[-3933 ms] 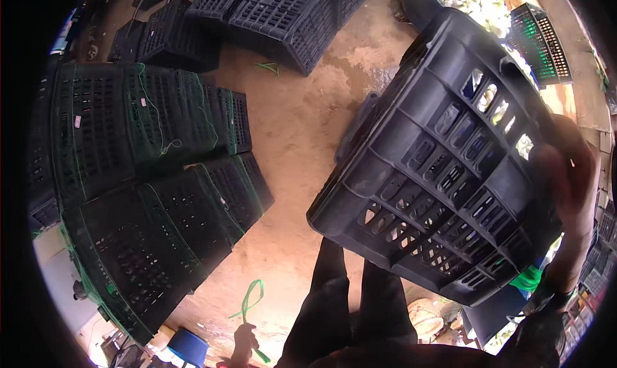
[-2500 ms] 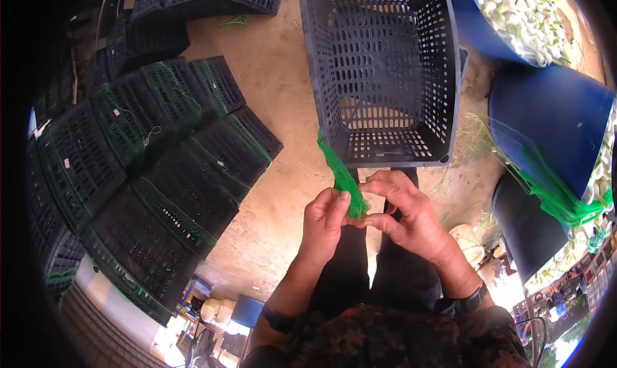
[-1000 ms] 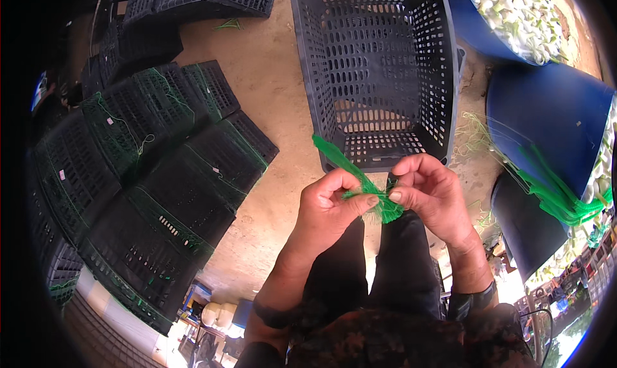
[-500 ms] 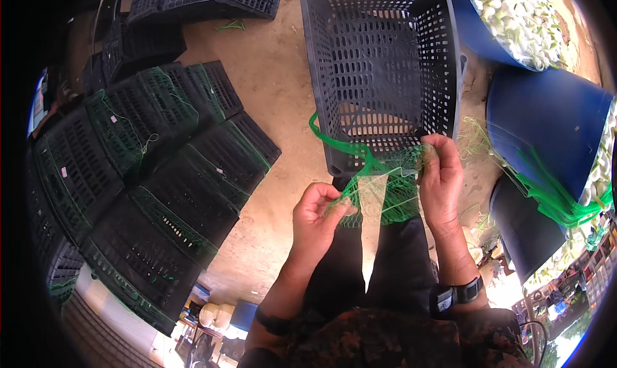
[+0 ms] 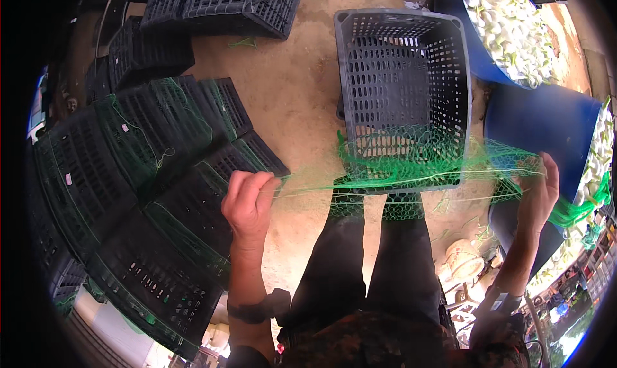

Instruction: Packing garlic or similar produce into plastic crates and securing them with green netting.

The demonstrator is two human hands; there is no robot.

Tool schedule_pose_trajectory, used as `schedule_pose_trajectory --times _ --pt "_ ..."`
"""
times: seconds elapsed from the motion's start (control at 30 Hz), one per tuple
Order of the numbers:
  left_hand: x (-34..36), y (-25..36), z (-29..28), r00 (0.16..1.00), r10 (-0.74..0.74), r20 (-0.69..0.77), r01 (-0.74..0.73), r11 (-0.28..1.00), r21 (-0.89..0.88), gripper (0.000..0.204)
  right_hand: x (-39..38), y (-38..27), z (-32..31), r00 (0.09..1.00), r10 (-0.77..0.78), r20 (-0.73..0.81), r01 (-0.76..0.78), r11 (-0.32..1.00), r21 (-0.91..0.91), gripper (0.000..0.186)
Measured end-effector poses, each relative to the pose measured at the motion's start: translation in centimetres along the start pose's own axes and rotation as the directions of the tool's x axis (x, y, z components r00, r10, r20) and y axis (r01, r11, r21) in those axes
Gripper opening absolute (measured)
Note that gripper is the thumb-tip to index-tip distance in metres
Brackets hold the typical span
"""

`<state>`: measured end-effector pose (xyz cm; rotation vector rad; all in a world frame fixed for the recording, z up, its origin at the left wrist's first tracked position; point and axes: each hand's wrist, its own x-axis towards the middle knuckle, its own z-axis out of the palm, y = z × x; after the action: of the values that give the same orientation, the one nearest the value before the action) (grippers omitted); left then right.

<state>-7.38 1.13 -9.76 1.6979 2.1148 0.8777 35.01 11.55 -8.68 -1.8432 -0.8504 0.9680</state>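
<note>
A green mesh net bag (image 5: pixel 405 165) is stretched wide between my two hands, its pale drawn edge running nearly straight across. My left hand (image 5: pixel 249 201) is closed on one end, beside the netted crates. My right hand (image 5: pixel 543 191) pinches the other end, in front of a blue barrel. Behind the net stands a black slotted plastic crate (image 5: pixel 402 72) with its open side up. The net hangs over the crate's near rim and in front of my legs. No contents show inside the crate.
Rows of black crates with green netting (image 5: pixel 154 175) fill the left. More black crates (image 5: pixel 241 8) stand at the far left. At right are blue barrels (image 5: pixel 536 130) heaped with white-green vegetables (image 5: pixel 511 34), with green nets (image 5: pixel 572 210) draped over one. A pale basket (image 5: pixel 463 259) sits at lower right.
My hands have moved far apart, left hand leftward and right hand rightward. The bunched net is now spread out between them, and the crate appears slightly further right and lower.
</note>
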Motion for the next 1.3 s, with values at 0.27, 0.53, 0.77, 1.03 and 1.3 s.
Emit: schedule_pose_trajectory --times 0.27,0.53,0.77,1.03,1.3 --pt "6.3 -2.0 -0.8 0.739 -0.674 -0.017 0.377 0.434 -0.818 0.017 -1.0 -4.4 -0.7 0.742 0.167 0.649 0.027 0.960 -0.278 0.011" --pt "8.3 8.2 -1.4 0.840 -0.492 0.228 0.425 0.335 -0.841 0.028 6.3 -4.2 -6.2 0.978 0.050 0.205 -0.070 0.993 0.095 0.019" --pt "-16.6 6.1 -10.4 0.343 -0.911 0.229 0.931 0.363 0.049 0.017 -1.2 0.9 -2.5 0.322 0.325 0.889 -0.883 0.442 0.158 0.021" --pt "-23.3 10.9 -21.0 0.098 -0.870 -0.483 0.948 0.229 -0.222 0.017 -4.9 1.0 -4.4 -0.407 0.308 0.860 0.038 0.946 -0.321 0.018" --pt "-12.6 8.5 -7.0 0.361 -0.924 0.125 0.929 0.345 -0.137 0.011 7.4 1.6 -1.9 0.385 0.215 0.898 -0.923 0.108 0.370 0.022"
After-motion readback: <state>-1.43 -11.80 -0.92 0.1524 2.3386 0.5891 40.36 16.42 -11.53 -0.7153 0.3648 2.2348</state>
